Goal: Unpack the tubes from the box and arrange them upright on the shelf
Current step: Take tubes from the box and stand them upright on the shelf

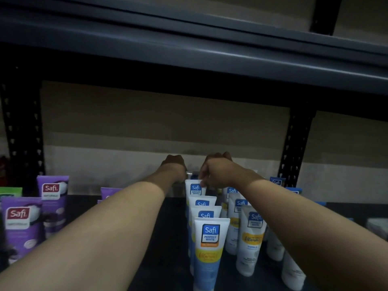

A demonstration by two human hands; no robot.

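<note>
White-and-blue Safi tubes stand upright in rows on the dark shelf (165, 244), the nearest tube (210, 248) at the front of a single-file row. Both my arms reach to the back of that row. My right hand (216, 170) pinches the top edge of the rearmost tube (195, 189) between thumb and fingers. My left hand (174, 164) is just left of it, knuckles up, with its fingers bent down behind the wrist and hidden. I cannot tell whether it holds anything. The box is not in view.
Purple Safi tubes (52, 198) stand at the left, with a green one (10, 192) beside them. More white tubes (249, 238) fill the right side. An upper shelf board (210, 51) hangs low overhead. Black perforated posts (294, 148) flank the bay.
</note>
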